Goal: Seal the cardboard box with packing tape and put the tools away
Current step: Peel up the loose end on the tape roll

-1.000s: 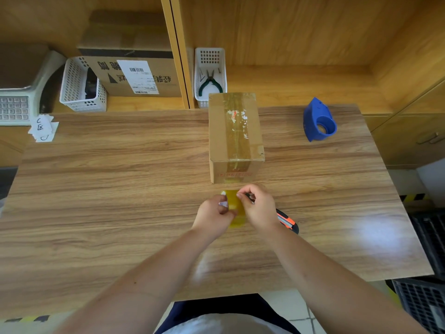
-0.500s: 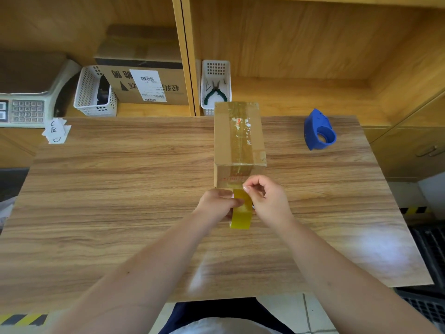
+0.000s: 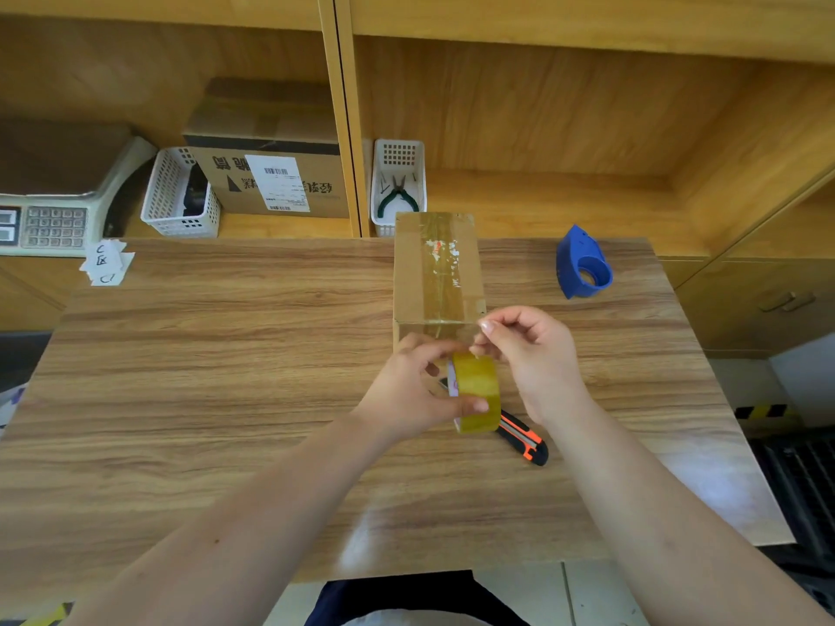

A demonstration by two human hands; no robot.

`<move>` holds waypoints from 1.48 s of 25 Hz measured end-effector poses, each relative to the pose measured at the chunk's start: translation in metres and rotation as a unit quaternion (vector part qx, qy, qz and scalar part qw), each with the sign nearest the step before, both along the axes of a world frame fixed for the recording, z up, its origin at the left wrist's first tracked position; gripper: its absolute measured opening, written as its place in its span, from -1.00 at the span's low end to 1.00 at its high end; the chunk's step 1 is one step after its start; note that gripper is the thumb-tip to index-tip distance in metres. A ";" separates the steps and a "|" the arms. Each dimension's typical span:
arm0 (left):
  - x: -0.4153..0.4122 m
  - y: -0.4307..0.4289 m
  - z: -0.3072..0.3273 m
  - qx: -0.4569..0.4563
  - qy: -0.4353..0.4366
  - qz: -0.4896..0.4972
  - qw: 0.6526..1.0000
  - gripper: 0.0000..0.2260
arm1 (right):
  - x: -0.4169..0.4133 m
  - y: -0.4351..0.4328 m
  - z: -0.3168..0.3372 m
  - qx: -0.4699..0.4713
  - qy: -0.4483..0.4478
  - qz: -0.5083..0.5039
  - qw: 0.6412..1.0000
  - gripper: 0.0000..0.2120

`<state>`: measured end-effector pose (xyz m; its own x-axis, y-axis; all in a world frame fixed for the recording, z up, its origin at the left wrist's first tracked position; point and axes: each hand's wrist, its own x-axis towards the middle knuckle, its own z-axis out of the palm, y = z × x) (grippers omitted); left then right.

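At the far left of the shelf behind the wooden table (image 3: 226,354), a weighing scale (image 3: 54,219) sits beside a white basket (image 3: 178,196) and a labelled carton (image 3: 271,178); a second white basket (image 3: 398,183) holds green-handled pliers (image 3: 397,198).

At centre, the cardboard box (image 3: 436,268) stands on the table with its long axis running straight away from the person, its top already showing a strip of tape along that axis. The near end face meets the hands head-on. The left hand (image 3: 406,390) is closed around the yellow tape roll (image 3: 476,393), held on edge just in front of that face. The right hand (image 3: 533,354) pinches what appears to be the clear free end of the tape between thumb and forefinger, lifted to the box's near top edge. Both hands are about equally close to the box, the right slightly higher and nearer the edge, so it likely lays the end down while the left feeds the roll.

An orange-and-black utility knife (image 3: 524,438) lies on the table under the roll. At far right, well apart, rests a blue tape dispenser (image 3: 583,264).
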<state>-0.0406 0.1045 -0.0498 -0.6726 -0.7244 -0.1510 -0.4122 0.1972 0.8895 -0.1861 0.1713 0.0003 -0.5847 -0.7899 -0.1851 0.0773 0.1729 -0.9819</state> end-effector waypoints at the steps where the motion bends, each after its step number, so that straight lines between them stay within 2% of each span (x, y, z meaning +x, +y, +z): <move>1: -0.001 0.001 0.001 -0.029 0.001 -0.014 0.999 -0.31 | -0.002 0.001 0.004 -0.009 -0.008 -0.002 1.000 -0.96; 4: -0.003 0.003 0.002 -0.047 0.032 -0.030 0.998 -0.33 | -0.002 0.005 0.011 -0.024 -0.001 0.000 1.000 -0.90; 8: -0.005 -0.002 0.001 0.101 0.040 -0.034 0.994 -0.51 | -0.001 0.012 0.012 -0.016 0.115 0.057 0.992 -0.80; 12: -0.003 -0.009 -0.009 0.164 -0.076 0.000 0.984 -0.62 | 0.001 0.012 0.015 -0.045 0.096 0.053 0.993 -0.80; 15: -0.003 -0.008 -0.010 0.165 -0.111 0.021 0.980 -0.47 | 0.005 0.008 0.013 -0.043 0.080 0.051 0.995 -0.85; 17: -0.005 -0.007 -0.008 0.144 -0.065 0.028 0.987 -0.39 | 0.005 0.005 0.012 -0.028 0.070 0.039 0.996 -0.87; 19: -0.004 -0.006 -0.003 0.131 -0.023 0.017 0.991 -0.30 | 0.002 0.003 0.012 -0.027 0.117 0.040 0.992 -0.86; 21: 0.000 -0.007 0.004 0.101 -0.020 0.000 0.995 -0.30 | -0.002 0.000 0.012 -0.034 0.139 0.052 0.988 -0.84; 24: 0.006 -0.010 0.011 0.024 -0.035 -0.013 0.999 -0.44 | 0.002 -0.001 0.015 -0.054 0.070 0.090 0.992 -0.85; 26: 0.010 -0.013 0.017 0.010 -0.021 -0.001 1.000 -0.54 | 0.005 -0.003 0.018 -0.069 0.048 0.108 0.991 -0.89; 28: 0.014 -0.014 0.024 0.009 0.019 0.008 1.000 -0.65 | 0.007 -0.007 0.022 -0.079 0.028 0.116 0.990 -0.91; 32: 0.018 -0.014 0.044 -0.051 0.106 0.067 0.991 -0.89 | 0.006 -0.015 0.026 -0.074 0.017 0.125 0.989 -0.87; 34: 0.014 -0.014 0.057 -0.030 0.136 0.093 0.986 -0.95 | 0.004 -0.017 0.027 -0.078 0.026 0.120 0.989 -0.87; 37: 0.006 -0.013 0.069 0.060 0.161 0.123 0.977 -0.91 | -0.003 -0.016 0.028 -0.094 0.026 0.106 0.990 -0.85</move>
<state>-0.0350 0.0914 0.0188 -0.5077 -0.8598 -0.0548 -0.1292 0.0131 0.9915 -0.1887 0.1549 0.0286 -0.4078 -0.9131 0.0021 0.0069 -0.0054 -1.0000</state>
